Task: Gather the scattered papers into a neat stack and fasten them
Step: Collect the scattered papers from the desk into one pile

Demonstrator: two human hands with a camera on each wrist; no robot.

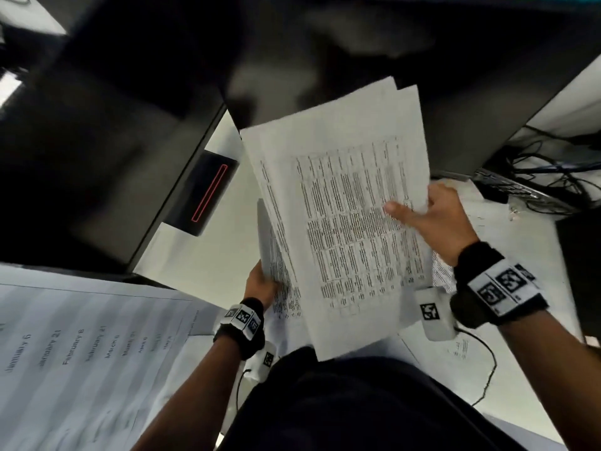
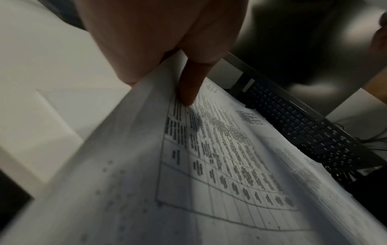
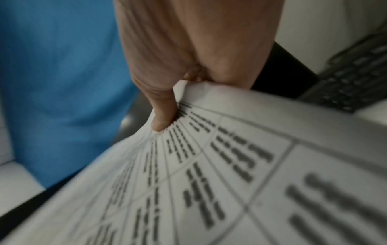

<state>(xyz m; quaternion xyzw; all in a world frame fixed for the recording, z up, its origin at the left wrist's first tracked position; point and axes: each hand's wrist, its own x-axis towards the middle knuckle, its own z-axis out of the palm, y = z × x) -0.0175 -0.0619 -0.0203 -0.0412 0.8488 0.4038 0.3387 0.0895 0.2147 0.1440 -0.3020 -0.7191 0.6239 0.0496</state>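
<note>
My right hand and left hand each pinch an edge of the fanned papers, lifted off the desk for squaring.

The head camera looked steeply down from above at the printed sheets held over the white desk, both wrists in frame. The left wrist camera sat very near the left hand, facing along its fingers across the sheets toward a black keyboard. The right wrist camera, nearer still, looked along the right hand onto the same sheets.
</note>
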